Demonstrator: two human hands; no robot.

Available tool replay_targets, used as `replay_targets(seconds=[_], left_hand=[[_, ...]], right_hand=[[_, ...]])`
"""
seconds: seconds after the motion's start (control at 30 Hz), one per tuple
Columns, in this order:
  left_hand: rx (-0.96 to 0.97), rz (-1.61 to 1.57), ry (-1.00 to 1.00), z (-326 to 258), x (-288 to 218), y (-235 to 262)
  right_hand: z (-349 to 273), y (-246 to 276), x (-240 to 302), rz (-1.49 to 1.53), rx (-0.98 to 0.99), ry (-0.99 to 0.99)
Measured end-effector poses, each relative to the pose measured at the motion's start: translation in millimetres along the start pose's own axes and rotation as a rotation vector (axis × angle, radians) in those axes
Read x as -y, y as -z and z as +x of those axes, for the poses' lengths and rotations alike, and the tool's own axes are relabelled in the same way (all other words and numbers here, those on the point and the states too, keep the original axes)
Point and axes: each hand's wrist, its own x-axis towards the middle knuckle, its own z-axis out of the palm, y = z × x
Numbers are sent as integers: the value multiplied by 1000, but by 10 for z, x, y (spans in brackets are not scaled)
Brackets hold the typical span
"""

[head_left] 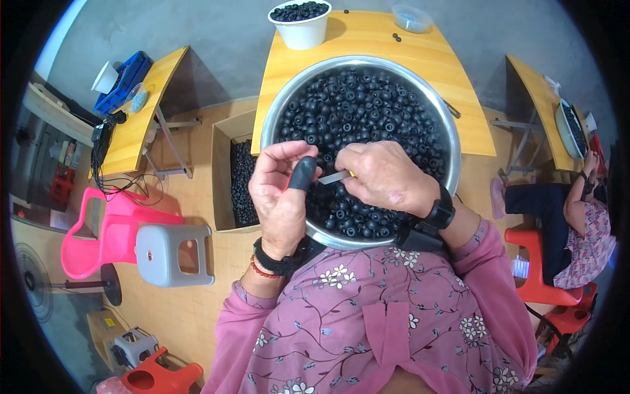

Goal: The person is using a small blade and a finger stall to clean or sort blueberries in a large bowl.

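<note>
Black beads [351,98] fill a round steel bowl [454,148] at the near edge of the yellow table [367,33], below both hands. At far left, a blue crate [110,100] rests on a side table [156,85]. Below it stand a pink chair [125,220] and, just beside that, a grey stool [149,256]. A cardboard box [222,180] on the floor contains more black beads. The left hand [279,190] is positioned over the left part of the bowl, with fingers curled and nearly closed toward the thumb, which wears a black finger cover [302,173]. Whether the fingertips grip a bead cannot be told. A white tub [302,34], heaped with beads, stands on the table's far left corner. The knife [335,177] points left, blade near the covered thumb. The right hand [387,177] is above the bowl, fingers closed around the knife handle. A clear tub [412,21] sits at the table's far right. At far right, another person [584,246] sits on a red chair [533,269].
</note>
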Motion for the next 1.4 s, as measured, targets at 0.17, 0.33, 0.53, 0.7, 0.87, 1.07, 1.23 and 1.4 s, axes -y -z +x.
replay_targets(seconds=[0.17,0.33,0.53,0.7,0.87,1.07,1.23,1.4], left_hand=[[-69,22,-20,2,26,-22],[-90,-55,-11,-4,34,16],[233,-319,321,-36,21,-51],[333,-478,394,-3,73,21],[330,-646,458,22,66,48],[297,-659,461,22,106,62],[316,-655,462,26,129,79],[356,-626,446,34,135,69]], right_hand=[[-6,-9,-60,234,-191,7],[-18,75,-36,621,-377,-74],[-62,49,-51,786,-325,-27],[-68,41,-81,828,-270,39],[-72,11,-37,896,-295,-6],[-91,25,-20,885,-269,1],[-78,24,-31,807,-282,14],[-91,40,-61,801,-234,-44]])
